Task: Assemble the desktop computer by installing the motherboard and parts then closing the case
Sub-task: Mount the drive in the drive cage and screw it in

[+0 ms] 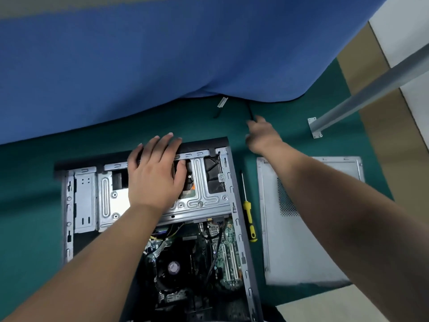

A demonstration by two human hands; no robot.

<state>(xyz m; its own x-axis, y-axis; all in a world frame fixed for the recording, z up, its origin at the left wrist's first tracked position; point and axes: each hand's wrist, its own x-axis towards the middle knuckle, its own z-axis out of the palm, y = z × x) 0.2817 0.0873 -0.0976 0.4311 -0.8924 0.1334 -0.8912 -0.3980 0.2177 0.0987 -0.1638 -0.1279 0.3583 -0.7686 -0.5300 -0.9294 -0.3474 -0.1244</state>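
Your left hand (155, 173) lies flat, fingers straight, on the drive cage (204, 182) of the open computer case (234, 205). Your right hand (262, 134) reaches a black cable (250, 110) on the green mat (27, 205). A yellow-handled screwdriver (248, 214) lies between case and side panel (301, 252).
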